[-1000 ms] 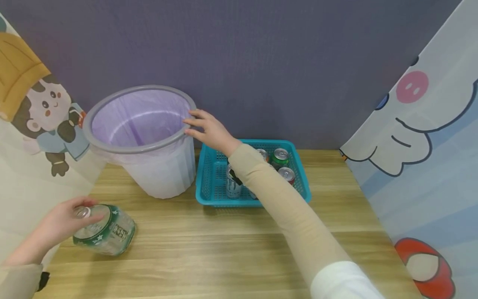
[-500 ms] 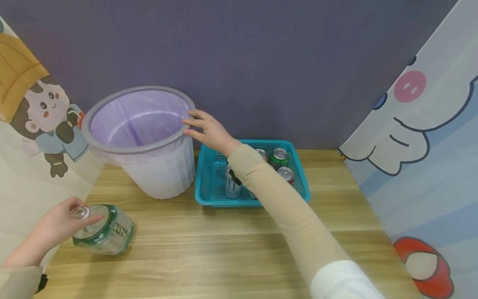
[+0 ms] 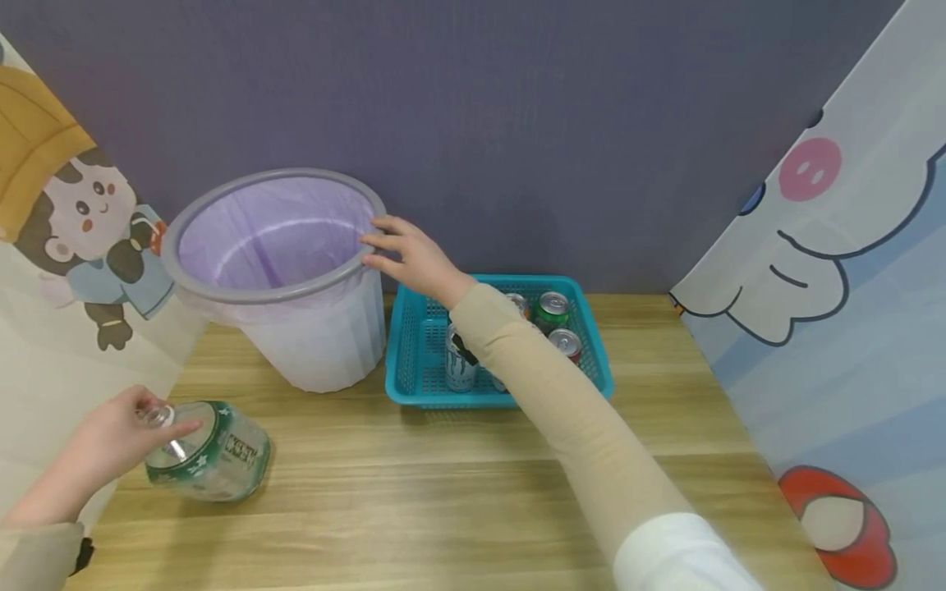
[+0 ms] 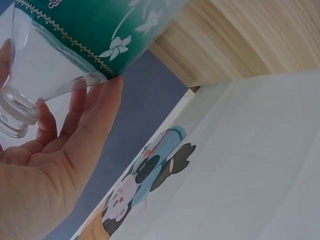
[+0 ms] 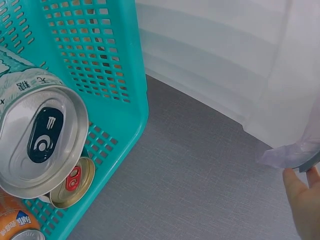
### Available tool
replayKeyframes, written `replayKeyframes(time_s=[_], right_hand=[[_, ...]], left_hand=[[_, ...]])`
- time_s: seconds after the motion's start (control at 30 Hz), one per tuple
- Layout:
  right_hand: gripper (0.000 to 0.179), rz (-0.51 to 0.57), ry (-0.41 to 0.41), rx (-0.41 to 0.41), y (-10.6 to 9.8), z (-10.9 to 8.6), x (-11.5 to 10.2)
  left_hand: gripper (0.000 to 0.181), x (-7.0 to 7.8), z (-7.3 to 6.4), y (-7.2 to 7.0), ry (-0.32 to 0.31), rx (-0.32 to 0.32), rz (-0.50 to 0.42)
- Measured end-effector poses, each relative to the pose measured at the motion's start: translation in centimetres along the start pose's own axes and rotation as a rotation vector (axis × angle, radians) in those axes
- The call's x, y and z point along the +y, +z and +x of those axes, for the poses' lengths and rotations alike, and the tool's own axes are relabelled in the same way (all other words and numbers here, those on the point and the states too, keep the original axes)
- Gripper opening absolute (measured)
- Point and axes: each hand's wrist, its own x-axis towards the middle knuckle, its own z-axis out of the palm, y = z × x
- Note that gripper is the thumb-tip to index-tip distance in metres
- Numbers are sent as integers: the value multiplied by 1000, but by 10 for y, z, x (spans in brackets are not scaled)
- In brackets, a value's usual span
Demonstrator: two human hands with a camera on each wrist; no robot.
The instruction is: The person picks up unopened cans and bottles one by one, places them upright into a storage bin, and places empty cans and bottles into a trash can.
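Observation:
My left hand [image 3: 121, 435] holds a large clear plastic bottle [image 3: 229, 455] with a green label, its fingers around the shoulder and neck. The bottle lies tilted, neck toward the hand, low over the table. Up close in the left wrist view, the bottle's threaded neck [image 4: 17, 117] shows no cap. My right hand [image 3: 417, 258] rests its fairly straight fingers over the right side of the grey rim of a white trash bin [image 3: 318, 345]. A thin purple bag [image 3: 296, 226] lines that bin.
Beside the bin stands a teal plastic basket [image 3: 424, 398] holding several drink cans, among them a pale tall can [image 3: 460, 369] and a green can [image 3: 553, 310]; my right forearm hides part of it. A dark wall [image 3: 517, 148] rises behind, with patterned panels at both sides.
The bottle has turned and shifted very slightly in my left hand. My right hand keeps its place on the bin's rim.

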Motion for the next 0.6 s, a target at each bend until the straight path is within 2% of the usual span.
replayKeyframes(time_s=[0.27, 0.47, 0.6], right_hand=[[46, -8, 4, 3, 1, 1, 0], [47, -15, 6, -2, 1, 1, -1], [47, -17, 10, -3, 2, 1, -1]], left_hand=[[64, 7, 1, 1, 39, 40, 9], [52, 16, 1, 6, 90, 104, -20], [49, 20, 0, 9, 102, 119, -39]])
